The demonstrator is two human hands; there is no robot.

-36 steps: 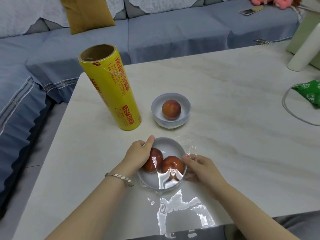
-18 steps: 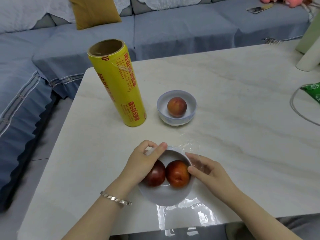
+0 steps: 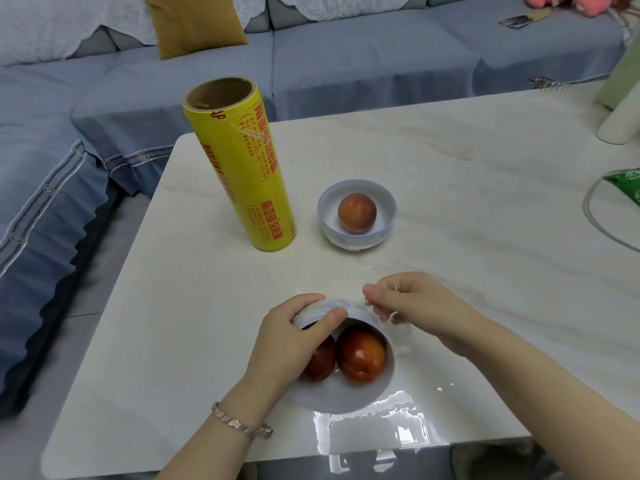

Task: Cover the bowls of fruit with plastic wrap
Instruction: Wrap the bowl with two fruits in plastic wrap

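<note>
Head cam, looking down at the pale marble-look table (image 3: 450, 188). I've got the near white round bowl (image 3: 332, 396) right in front of me with two dark red round fruits (image 3: 360, 356) sitting in it side by side. My left hand (image 3: 291, 341) is curled over the bowl's far-left rim, thumb pressing on the rim edge, and it covers part of the left fruit. My right hand (image 3: 415, 306) is at the far-right rim, fingers pinched narrow on a bit of the clear plastic wrap film (image 3: 381, 427). That film is draped over the bowl and its loose shiny end lies on the table at the near edge, just past the bowl.

Further away, about mid table, is the second small white bowl (image 3: 356, 237) with one orange-red fruit (image 3: 356, 213) inside, nobody touching it. Can't tell if there's any wrap on it. Just left of it the tall yellow roll of plastic wrap with red lettering (image 3: 242, 171) stands upright on its end. There's a silver chain bracelet (image 3: 239, 424) on my left wrist, and a blue fabric sofa (image 3: 346, 57) runs along the far side.
</note>
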